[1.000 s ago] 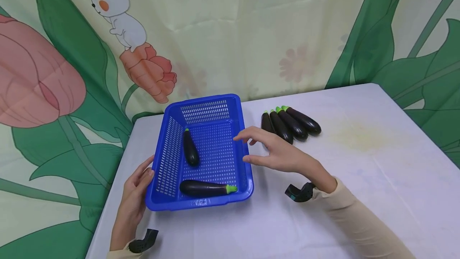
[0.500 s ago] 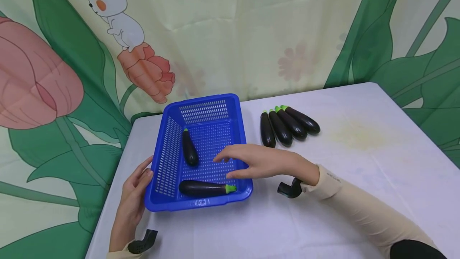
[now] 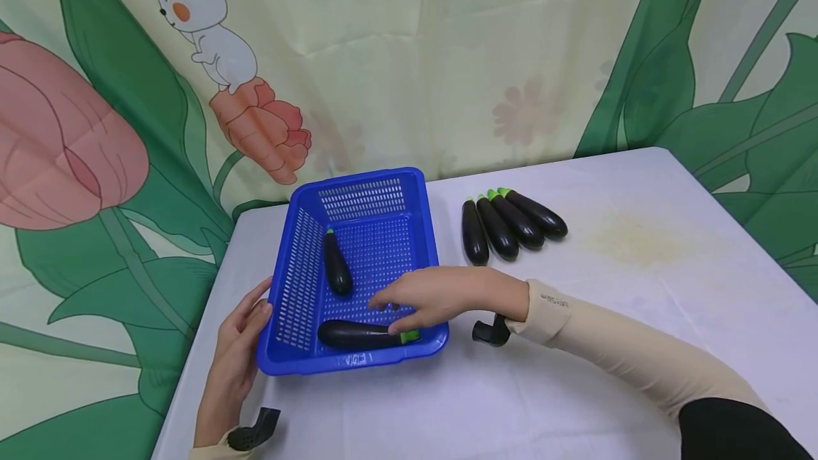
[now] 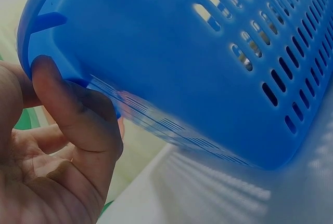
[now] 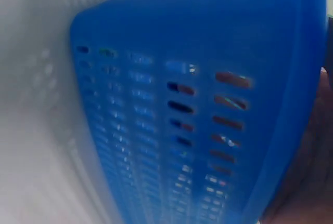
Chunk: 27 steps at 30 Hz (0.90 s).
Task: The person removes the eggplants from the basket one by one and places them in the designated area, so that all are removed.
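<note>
Blue perforated plastic forms the rectangular basket [image 3: 358, 358], which is set near the far edge of a table spread with a white cloth [image 3: 613, 389]. Its side rim is gripped by the left hand [image 3: 235, 353], with fingers curled about the edge; in the left wrist view the basket's outer wall is shown from below, its upper part cut off by the frame. Two dark eggplants are contained in the basket: one [image 3: 337, 265] is laid lengthwise along the floor beside the left wall, the other [image 3: 351, 333] crosswise at the near end. Above the latter's green stem end the right hand [image 3: 434, 297] is held, palm down, thumb and fingers parted; the stem end is partly covered by the thumb, and whether contact is made cannot be told. The fingertips are poorly seen. In the right wrist view, blurred, the hand is largely hidden behind the basket's rim, and the dark shapes glimpsed through the slots cannot be identified. Four further eggplants [image 3: 498, 233] are fanned on the cloth to the basket's right. The printed fabric backdrop [image 3: 383, 105] is cropped above, the figured rabbit's ears being cut off.
</note>
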Tool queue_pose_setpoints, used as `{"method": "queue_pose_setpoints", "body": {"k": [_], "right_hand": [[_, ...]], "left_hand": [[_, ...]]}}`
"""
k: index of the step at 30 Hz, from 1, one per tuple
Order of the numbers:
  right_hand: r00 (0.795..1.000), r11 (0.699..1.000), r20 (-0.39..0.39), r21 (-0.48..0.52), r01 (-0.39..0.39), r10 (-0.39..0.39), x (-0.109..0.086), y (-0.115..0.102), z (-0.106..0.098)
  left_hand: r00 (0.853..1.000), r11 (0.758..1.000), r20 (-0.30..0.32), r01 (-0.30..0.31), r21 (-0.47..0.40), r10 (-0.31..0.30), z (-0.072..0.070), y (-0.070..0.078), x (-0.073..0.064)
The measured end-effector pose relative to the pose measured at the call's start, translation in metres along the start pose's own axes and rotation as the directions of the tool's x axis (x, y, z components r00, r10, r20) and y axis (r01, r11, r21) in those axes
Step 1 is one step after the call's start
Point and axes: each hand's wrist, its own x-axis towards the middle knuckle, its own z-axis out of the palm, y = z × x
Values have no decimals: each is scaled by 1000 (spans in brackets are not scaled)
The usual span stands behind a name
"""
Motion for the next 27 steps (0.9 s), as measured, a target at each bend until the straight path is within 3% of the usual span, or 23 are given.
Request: {"method": "queue_pose_setpoints", "body": {"k": [11, 27], "right_hand": [[995, 994, 92, -101, -31, 40, 23, -11, 10], [984, 975, 59, -162, -154, 165, 34, -21, 20]], "left_hand": [[1000, 1000, 1, -4, -4, 4, 0, 0, 0], [1000, 1000, -10, 4, 6, -4, 1, 1, -1]]}}
